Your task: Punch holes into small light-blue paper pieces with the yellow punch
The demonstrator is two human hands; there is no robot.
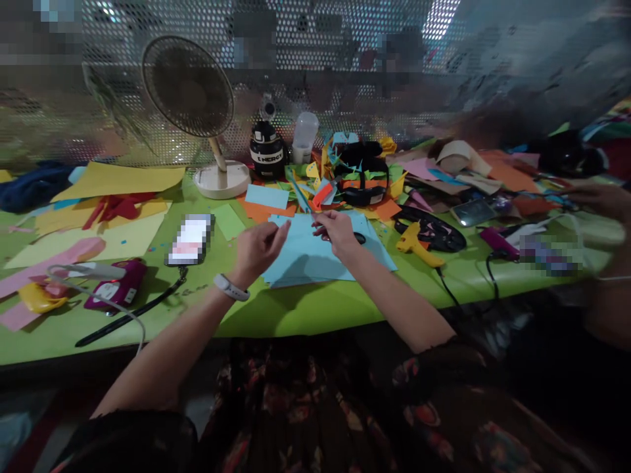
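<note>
A stack of light blue paper sheets (315, 263) lies on the green table (305, 309) in front of me. My left hand (259, 249), with a white wristband, hovers over the stack's left edge, its fingers curled and the thumb pressed toward them. My right hand (338, 233) is over the stack's upper middle, its fingertips pinched together on something small I cannot make out. The fingertips of the two hands point at each other, a short gap apart. A dark rounded object (361, 238) peeks out just behind my right hand.
A phone (190, 240) lies left of the stack, with a pink punch (116, 289) and a cable further left. A fan (190, 92), a black jar (267, 154) and paper scraps (345, 177) are behind. A yellow glue gun (417, 244) lies right. Another person's hand (599, 197) is far right.
</note>
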